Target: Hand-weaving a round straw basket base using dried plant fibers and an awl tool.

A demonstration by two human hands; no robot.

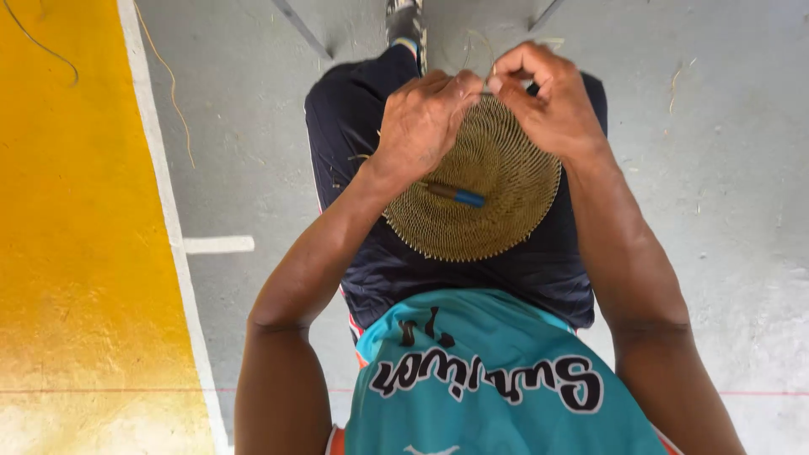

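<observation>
A round woven straw disc (497,198) rests on my lap over dark shorts. My left hand (421,122) grips its upper left rim, fingers curled over the weave. A thin tool with a brown shaft and blue tip (455,195) pokes out from under that hand across the disc. My right hand (548,97) pinches the top edge of the disc, fingertips meeting those of the left hand. Thin straw strands (480,46) rise from where the fingers meet.
I sit above a grey concrete floor (725,168). A yellow painted area (67,219) with a white border line (164,202) lies to the left. Loose straw bits (674,84) lie on the floor. A shoe (406,25) shows at the top.
</observation>
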